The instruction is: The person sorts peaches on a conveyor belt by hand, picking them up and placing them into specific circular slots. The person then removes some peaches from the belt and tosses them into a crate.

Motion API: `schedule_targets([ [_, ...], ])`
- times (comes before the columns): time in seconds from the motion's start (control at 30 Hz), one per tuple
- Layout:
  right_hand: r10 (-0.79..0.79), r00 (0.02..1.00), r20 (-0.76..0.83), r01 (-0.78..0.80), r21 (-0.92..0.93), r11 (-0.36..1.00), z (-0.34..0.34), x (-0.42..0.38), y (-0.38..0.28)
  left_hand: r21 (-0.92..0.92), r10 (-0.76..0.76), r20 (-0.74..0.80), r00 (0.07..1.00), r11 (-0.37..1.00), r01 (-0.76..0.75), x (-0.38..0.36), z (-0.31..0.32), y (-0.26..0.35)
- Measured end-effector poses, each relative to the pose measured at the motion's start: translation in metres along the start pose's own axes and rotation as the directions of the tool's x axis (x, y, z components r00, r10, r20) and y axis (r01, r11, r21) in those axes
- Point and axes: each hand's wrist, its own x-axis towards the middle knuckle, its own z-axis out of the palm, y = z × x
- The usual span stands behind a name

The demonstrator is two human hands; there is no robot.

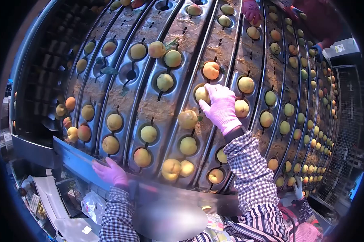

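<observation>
A pale yellow fruit [201, 93] is touched by the right hand [221, 108], which is gloved in pink; the fingers [214, 89] are curled over its right side, so it is gripped rather than merely brushed, though how firmly cannot be told. The fruit sits in a round cup near the middle of the conveyor [172, 103], a wide curved metal bed of long lanes set with cups, most of them filled. Just above and to the right, an orange fruit [211, 70] lies in the next cup of the same lane, and just below and to the left, a yellow one [187, 119] is seen on the lane beside it. A checked sleeve [250, 165] runs down from the right wrist towards the near edge. The left hand [110, 172], also gloved in pink, is laid flat and spread on the near rail [75, 159] at the conveyor's bottom left edge, with nothing held. At the far edge, another person's gloved hand [251, 11] rests among the cups, and a second gloved hand [317, 50] is seen at the far right corner.
</observation>
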Motion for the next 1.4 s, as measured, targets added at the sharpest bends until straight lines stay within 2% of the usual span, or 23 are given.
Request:
schedule_targets([
  [0.1, 0.069, 0.997, -0.024, -0.071, -0.114, 0.991, 0.002, -0.002, -0.014, 0.007, -0.021, 0.038, 0.999, 1.000, 0.021, 0.020, 0.007, -0.010],
  [0.2, 0.114, 0.992, 0.059, -0.099, -0.218, 0.971, -0.005, 0.006, -0.024, 0.015, -0.014, 0.029, 0.999, 1.000, 0.014, 0.043, 0.012, -0.018],
  [0.23, 0.122, 0.990, 0.070, -0.104, -0.222, 0.969, -0.009, 0.009, -0.025, 0.020, -0.016, 0.018, 1.000, 1.000, 0.015, 0.048, 0.012, -0.019],
  [0.33, 0.275, 0.949, 0.152, -0.251, -0.158, 0.955, -0.019, 0.024, -0.023, 0.019, -0.008, 0.002, 1.000, 1.000, 0.008, 0.065, 0.014, -0.021],
  [0.37, 0.246, 0.969, 0.008, -0.243, -0.133, 0.961, -0.014, 0.025, -0.015, 0.020, -0.010, 0.002, 1.000, 1.000, 0.010, 0.070, 0.015, -0.023],
  [0.47, 0.326, 0.945, -0.034, -0.326, -0.177, 0.929, -0.005, 0.043, 0.004, 0.020, -0.021, 0.014, 1.000, 1.000, 0.021, 0.082, 0.019, -0.026],
  [0.5, 0.328, 0.945, -0.003, -0.324, -0.167, 0.931, -0.003, 0.048, 0.010, 0.023, -0.022, 0.018, 1.000, 1.000, 0.022, 0.085, 0.018, -0.027],
  [0.6, 0.155, 0.988, 0.003, -0.152, -0.189, 0.970, 0.013, 0.064, 0.027, 0.030, -0.026, 0.028, 0.999, 0.999, 0.025, 0.089, 0.013, -0.024],
  [0.7, 0.399, 0.902, 0.167, -0.340, -0.297, 0.893, -0.008, 0.083, 0.005, 0.020, -0.017, 0.030, 0.999, 1.000, 0.016, 0.091, 0.013, -0.024],
  [0.8, 0.487, 0.853, 0.187, -0.429, -0.279, 0.859, -0.020, 0.095, -0.003, 0.009, -0.008, 0.031, 0.999, 1.000, 0.008, 0.090, 0.014, -0.025],
  [1.03, 0.316, 0.949, 0.017, -0.296, -0.306, 0.905, 0.008, 0.073, 0.013, 0.036, -0.017, 0.035, 0.999, 0.999, 0.016, 0.090, 0.015, -0.025],
  [1.13, 0.401, 0.916, 0.020, -0.369, -0.352, 0.860, 0.008, 0.075, 0.010, 0.028, -0.027, 0.057, 0.998, 0.999, 0.025, 0.090, 0.010, -0.022],
  [1.17, 0.372, 0.928, -0.012, -0.350, -0.365, 0.863, 0.008, 0.074, 0.009, 0.019, -0.027, 0.054, 0.998, 0.999, 0.026, 0.090, 0.010, -0.022],
  [1.3, 0.443, 0.893, 0.077, -0.381, -0.393, 0.837, 0.002, 0.077, 0.003, 0.009, -0.016, 0.043, 0.999, 1.000, 0.015, 0.089, 0.011, -0.023],
  [1.4, 0.380, 0.925, -0.011, -0.360, -0.350, 0.865, 0.001, 0.068, 0.000, 0.005, -0.027, 0.050, 0.998, 1.000, 0.027, 0.089, 0.009, -0.021],
])
